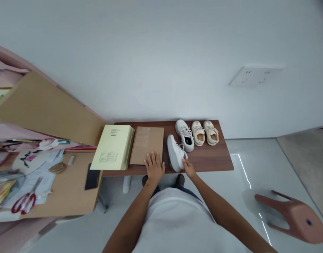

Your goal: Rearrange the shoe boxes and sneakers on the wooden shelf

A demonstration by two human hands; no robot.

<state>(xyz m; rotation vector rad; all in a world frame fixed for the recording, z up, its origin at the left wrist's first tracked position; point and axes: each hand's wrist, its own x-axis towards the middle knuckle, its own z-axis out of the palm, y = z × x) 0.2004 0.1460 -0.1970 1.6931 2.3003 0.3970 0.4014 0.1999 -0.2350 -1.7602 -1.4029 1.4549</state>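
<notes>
My left hand [154, 168] lies with its fingers spread on the lower right part of a flat brown cardboard piece [147, 142]. At the heel of a white sneaker [174, 153], my right hand [189, 168] has its fingers closed on the shoe, which is tilted onto its side. Its matching white sneaker [183, 131] stands just behind, toe to the wall. To the right of that are two small beige shoes, a left one [197, 130] and a right one [210, 130]. A pale yellow stack of paper [111, 147] sits left of the cardboard.
Everything stands on a narrow dark wood table [214, 161] against the wall. On the left, a desk [79, 196] holds red-handled scissors [25, 202], a phone [92, 177] and papers. A pink stool [298, 218] stands on the floor at right. A wall socket plate [256, 76] is above.
</notes>
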